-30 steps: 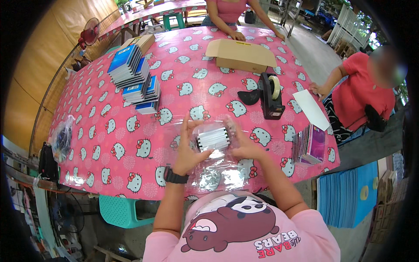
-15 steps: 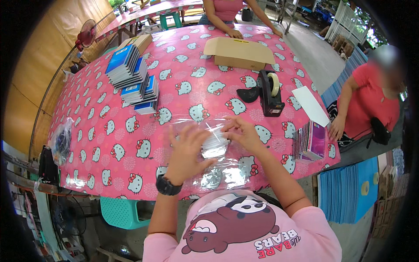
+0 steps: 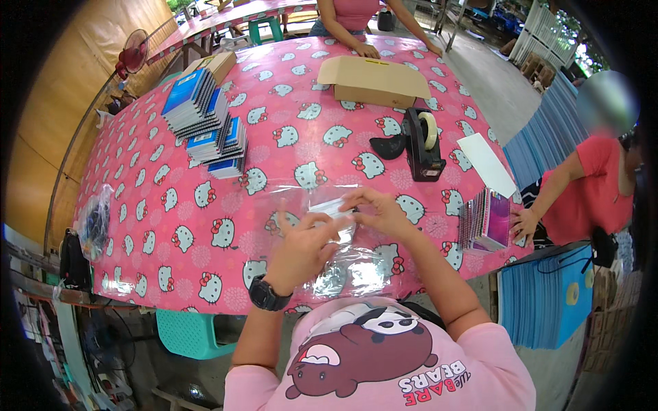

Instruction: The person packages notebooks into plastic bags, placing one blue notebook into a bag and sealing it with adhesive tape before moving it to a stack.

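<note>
Clear plastic film (image 3: 363,264) lies creased and shiny on the table in front of me. A pale, glossy white bundle (image 3: 327,207) shows at its middle, partly behind my fingers. My left hand (image 3: 305,250), with a dark watch on the wrist, is over the left side of the film. Its fingers are apart and slightly blurred, some reaching toward my right fingertips. My right hand (image 3: 377,211) is closed in a pinch at the bundle's right edge. Whatever lies between that thumb and finger is too small to make out.
Stacked spiral notebooks (image 3: 205,120) stand far left; purple notebooks (image 3: 490,222) are at the right edge. A black tape dispenser (image 3: 425,147), white card (image 3: 486,164) and cardboard box (image 3: 373,82) are beyond my right hand. A co-worker's hand (image 3: 524,225) rests beside the purple notebooks.
My left hand has turned and drawn its fingers in toward my right hand, which stays nearly in place. The co-worker at right has leaned and shifted their hand toward the purple notebooks.
</note>
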The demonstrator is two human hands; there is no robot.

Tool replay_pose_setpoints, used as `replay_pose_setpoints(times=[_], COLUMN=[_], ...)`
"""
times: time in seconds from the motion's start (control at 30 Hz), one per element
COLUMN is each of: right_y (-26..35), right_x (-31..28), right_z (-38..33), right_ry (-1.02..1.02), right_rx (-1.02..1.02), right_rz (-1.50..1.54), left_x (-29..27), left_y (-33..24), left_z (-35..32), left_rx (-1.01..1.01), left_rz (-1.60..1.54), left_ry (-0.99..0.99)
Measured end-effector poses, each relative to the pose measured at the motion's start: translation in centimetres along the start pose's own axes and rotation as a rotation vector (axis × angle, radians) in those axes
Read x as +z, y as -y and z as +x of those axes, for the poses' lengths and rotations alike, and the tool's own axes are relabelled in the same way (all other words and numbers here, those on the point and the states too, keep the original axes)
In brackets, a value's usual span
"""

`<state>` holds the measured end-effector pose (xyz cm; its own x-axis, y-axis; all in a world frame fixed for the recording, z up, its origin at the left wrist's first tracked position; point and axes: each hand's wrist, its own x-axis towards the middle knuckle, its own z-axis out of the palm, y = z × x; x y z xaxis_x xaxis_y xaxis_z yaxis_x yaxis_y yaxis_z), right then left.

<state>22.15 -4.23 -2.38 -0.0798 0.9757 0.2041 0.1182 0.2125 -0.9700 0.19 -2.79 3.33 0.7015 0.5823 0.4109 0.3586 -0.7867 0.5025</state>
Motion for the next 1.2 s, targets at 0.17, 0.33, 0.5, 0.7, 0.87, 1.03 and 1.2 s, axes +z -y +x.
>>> replay_pose_setpoints(times=[0.17, 0.33, 0.5, 0.7, 0.87, 1.03, 1.2], right_y=[0.3, 0.8, 0.4, 1.2, 0.4, 1.3, 1.1], right_x=[0.4, 0.8, 0.6, 1.7, 1.2, 1.6, 1.6], right_z=[0.2, 0.2, 0.3, -0.5, -1.2, -0.6, -0.2], right_ry=[0.09, 0.115, 0.125, -0.016, -0.135, -0.034, -0.039], right_rx=[-0.198, -0.206, -0.173, -0.267, -0.255, -0.174, -0.176], right_rz=[-0.546, -0.562, -0.521, -0.63, -0.59, -0.541, -0.57], left_x=[-0.6, 2.9, 3.8, 3.4, 3.7, 1.4, 0.7], left_y=[1.2, 5.2, 5.1, 5.3, 7.3, 7.8, 6.9], left_z=[-1.3, -4.6, -4.7, -4.7, -3.1, 5.1, 7.1], left_rx=[0.051, -0.039, -0.09, -0.036, -0.473, -0.565, -0.395], left_rz=[-0.178, -0.006, 0.08, 0.023, -0.693, -0.112, -0.328], left_ry=[-0.311, -0.3, -0.074, -0.073, -0.466, 0.159, -0.512])
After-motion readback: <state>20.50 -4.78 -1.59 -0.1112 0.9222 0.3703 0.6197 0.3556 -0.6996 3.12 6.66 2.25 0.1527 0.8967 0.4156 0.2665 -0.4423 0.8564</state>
